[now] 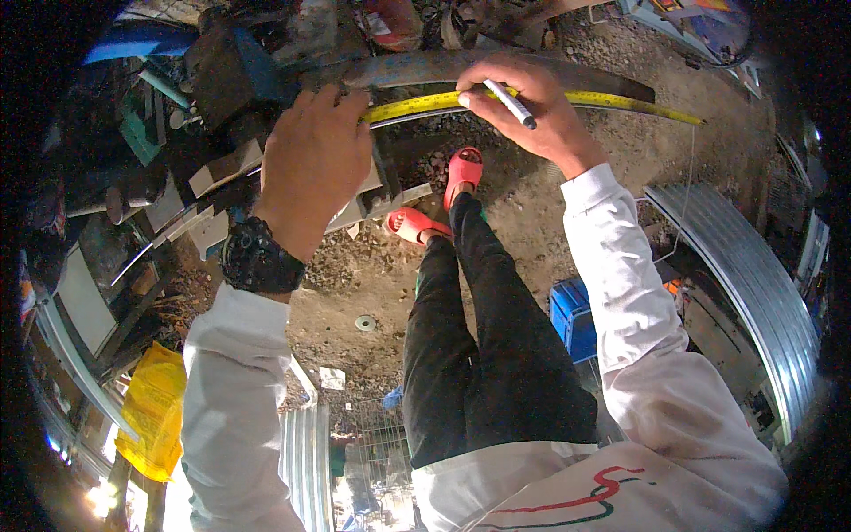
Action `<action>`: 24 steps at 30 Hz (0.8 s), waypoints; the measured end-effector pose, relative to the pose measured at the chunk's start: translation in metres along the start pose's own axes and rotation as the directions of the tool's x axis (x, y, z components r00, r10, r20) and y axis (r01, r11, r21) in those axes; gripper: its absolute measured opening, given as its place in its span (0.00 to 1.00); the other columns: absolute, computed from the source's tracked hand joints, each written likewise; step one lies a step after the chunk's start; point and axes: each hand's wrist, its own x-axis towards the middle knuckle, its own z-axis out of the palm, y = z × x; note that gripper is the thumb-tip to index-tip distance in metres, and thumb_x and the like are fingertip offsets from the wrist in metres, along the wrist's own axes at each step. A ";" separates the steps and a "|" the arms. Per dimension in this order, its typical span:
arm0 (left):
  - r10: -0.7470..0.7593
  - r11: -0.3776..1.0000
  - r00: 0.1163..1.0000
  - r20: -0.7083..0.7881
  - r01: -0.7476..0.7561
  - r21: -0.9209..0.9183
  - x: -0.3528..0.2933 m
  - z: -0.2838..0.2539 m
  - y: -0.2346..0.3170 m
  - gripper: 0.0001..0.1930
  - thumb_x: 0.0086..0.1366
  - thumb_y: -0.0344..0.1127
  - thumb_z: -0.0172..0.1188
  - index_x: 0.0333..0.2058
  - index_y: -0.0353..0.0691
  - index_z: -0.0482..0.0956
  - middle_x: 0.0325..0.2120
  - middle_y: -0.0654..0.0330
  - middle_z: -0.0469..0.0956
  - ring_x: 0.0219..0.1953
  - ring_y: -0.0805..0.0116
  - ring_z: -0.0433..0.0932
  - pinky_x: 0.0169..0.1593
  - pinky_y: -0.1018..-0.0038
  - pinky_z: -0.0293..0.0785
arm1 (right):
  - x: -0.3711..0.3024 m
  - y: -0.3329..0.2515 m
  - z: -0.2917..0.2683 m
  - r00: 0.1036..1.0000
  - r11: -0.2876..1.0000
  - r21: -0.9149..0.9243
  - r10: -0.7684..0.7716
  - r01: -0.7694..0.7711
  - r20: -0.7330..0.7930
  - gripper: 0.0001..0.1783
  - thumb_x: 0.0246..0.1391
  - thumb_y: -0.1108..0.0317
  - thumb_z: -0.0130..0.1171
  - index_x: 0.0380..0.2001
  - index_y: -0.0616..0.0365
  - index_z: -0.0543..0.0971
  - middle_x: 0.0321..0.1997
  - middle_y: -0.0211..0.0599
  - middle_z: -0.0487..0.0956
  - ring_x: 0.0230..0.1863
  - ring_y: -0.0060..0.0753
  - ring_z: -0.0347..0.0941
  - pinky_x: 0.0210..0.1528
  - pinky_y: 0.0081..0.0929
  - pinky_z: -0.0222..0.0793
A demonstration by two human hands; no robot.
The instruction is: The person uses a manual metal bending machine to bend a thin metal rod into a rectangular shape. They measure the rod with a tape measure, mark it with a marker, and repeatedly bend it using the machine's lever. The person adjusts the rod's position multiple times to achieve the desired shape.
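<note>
Head view: grasping white marker (510, 104) w/ fingers of R hand (548, 111) at yellow tape (412, 108), can't tell re L hand (315, 155) fingers, could shift tape via loose hold.

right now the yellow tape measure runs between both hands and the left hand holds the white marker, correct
No: the head view shows the white marker in the right hand, not the left hand. The yellow tape measure does run between them.

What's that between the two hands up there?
In the head view, a stretch of yellow measuring tape runs between the left hand and the right hand.
</note>
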 end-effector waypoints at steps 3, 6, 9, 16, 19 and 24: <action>-0.016 0.998 0.999 0.049 0.013 0.062 0.000 0.000 0.004 0.14 0.60 0.35 0.59 0.44 0.38 0.79 0.39 0.53 0.78 0.44 0.53 0.76 0.47 0.61 0.76 | -0.002 0.000 0.004 0.998 0.998 -0.019 -0.052 0.052 -0.021 0.08 0.55 0.68 0.65 0.37 0.58 0.79 0.33 0.37 0.80 0.35 0.34 0.78 0.38 0.29 0.73; -0.004 0.999 0.998 0.058 0.001 0.045 -0.001 -0.002 0.001 0.14 0.60 0.35 0.58 0.44 0.38 0.79 0.39 0.53 0.78 0.43 0.53 0.76 0.48 0.61 0.75 | 0.001 -0.006 0.010 0.999 0.998 -0.052 -0.043 0.044 0.009 0.08 0.54 0.71 0.65 0.37 0.59 0.79 0.36 0.38 0.81 0.37 0.37 0.79 0.40 0.30 0.74; -0.003 0.999 0.998 0.056 0.001 0.042 0.000 -0.005 0.001 0.14 0.61 0.35 0.57 0.44 0.37 0.79 0.39 0.53 0.78 0.43 0.53 0.76 0.48 0.61 0.75 | 0.006 -0.010 0.017 0.998 0.994 -0.082 -0.066 0.065 -0.015 0.07 0.54 0.71 0.65 0.36 0.59 0.79 0.36 0.39 0.82 0.38 0.41 0.79 0.40 0.32 0.74; -0.033 0.999 0.998 0.053 0.032 0.009 0.001 -0.007 0.004 0.12 0.62 0.34 0.56 0.43 0.37 0.79 0.37 0.53 0.79 0.41 0.53 0.77 0.46 0.59 0.75 | 0.005 -0.010 0.021 0.998 0.994 -0.088 -0.063 0.061 -0.020 0.08 0.55 0.68 0.65 0.37 0.59 0.79 0.36 0.40 0.81 0.38 0.42 0.79 0.40 0.33 0.73; -0.041 0.998 0.998 0.055 0.039 0.039 0.002 -0.005 0.005 0.12 0.61 0.34 0.55 0.42 0.38 0.79 0.36 0.53 0.79 0.40 0.52 0.77 0.46 0.59 0.75 | 0.005 -0.011 0.024 0.999 0.995 -0.092 -0.046 0.044 -0.022 0.09 0.55 0.67 0.64 0.37 0.59 0.79 0.36 0.40 0.81 0.38 0.43 0.78 0.41 0.34 0.73; -0.080 0.994 0.992 0.098 0.071 0.084 0.005 -0.008 0.010 0.13 0.61 0.35 0.55 0.43 0.40 0.81 0.37 0.52 0.80 0.41 0.51 0.78 0.46 0.58 0.76 | 0.004 -0.013 0.028 0.998 0.991 -0.123 -0.050 0.046 -0.034 0.09 0.56 0.67 0.64 0.37 0.59 0.79 0.36 0.41 0.81 0.38 0.45 0.78 0.41 0.35 0.73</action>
